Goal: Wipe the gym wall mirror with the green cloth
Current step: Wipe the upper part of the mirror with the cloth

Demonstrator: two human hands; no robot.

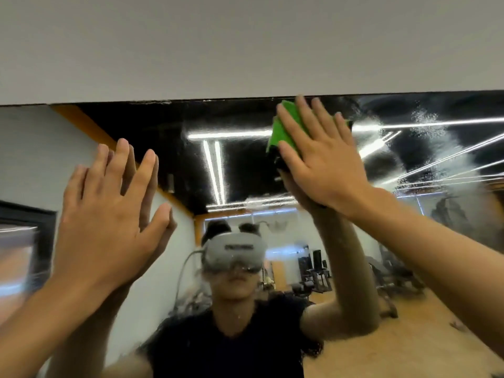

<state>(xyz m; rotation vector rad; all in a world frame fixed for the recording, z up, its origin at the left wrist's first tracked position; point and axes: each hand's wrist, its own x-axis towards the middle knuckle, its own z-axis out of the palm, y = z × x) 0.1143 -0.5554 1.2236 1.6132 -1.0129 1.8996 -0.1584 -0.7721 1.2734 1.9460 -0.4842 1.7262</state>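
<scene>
Room, seen partly in reflection. Landmark: black ceiling (152, 148).

- Plain grey-white wall (245, 45): directly above the black ceiling, bare.
- Tube lights (215, 170): white strips set in the ceiling, two parallel at centre, longer lines running off to its right.
- Orange band (90, 126): along the ceiling's left edge.
- Pale side wall (35, 148): below that band.
- Dark-framed panel (27, 236): on the side wall, well below the ceiling; blurred, kind unclear.
- White back wall (341, 227): under the ceiling's far edge.
- Black gym machines (313, 271): standing against the back wall.
- Tan floor (409, 345): far below the ceiling, lower right.
</scene>
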